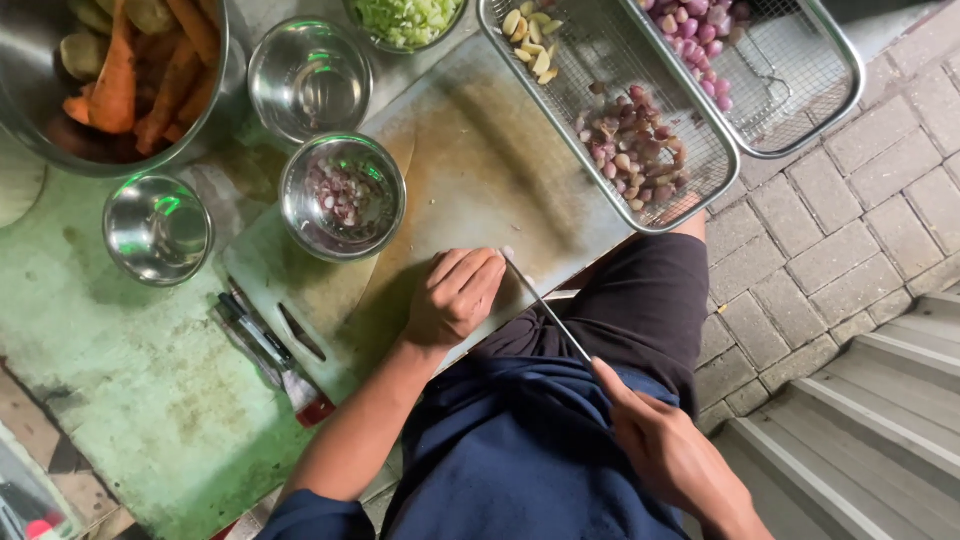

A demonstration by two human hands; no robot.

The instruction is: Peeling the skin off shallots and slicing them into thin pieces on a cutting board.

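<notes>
At the near edge of the cutting board [480, 170], the left hand [455, 295] rests knuckles-up, fingers curled under as if pinning something small; what sits beneath them is hidden, so cannot tell what it grips. Right hand [670, 450] is off the board's near edge, over the person's lap, fingers closed around the handle of a knife [545, 307]. Thin blade runs diagonally up-left, tip just beside the left hand's fingertips at the board edge.

On the board's left part: a small steel bowl [343, 196] with chopped purple shallot bits inside. Beyond it, an empty steel bowl [309, 78] on the green tabletop [130, 370]. Another empty small bowl [157, 228] near the tabletop's left side. Far left corner: a big steel basin [60, 140] holding carrots [150, 70] and other roots. Far edge, centre: a bowl of chopped green vegetable [405, 18], partly cut off.

On the board's far right corner: a wire mesh tray [600, 60] with peeled shallots [633, 145] and pale garlic cloves [530, 45]. A second mesh tray [800, 80] sits just beside it, with pink shallots [695, 45] in its far corner.

Near the board's left edge on the tabletop: a second small knife [300, 332] and a red-tipped tool [270, 355] lie side by side.
</notes>
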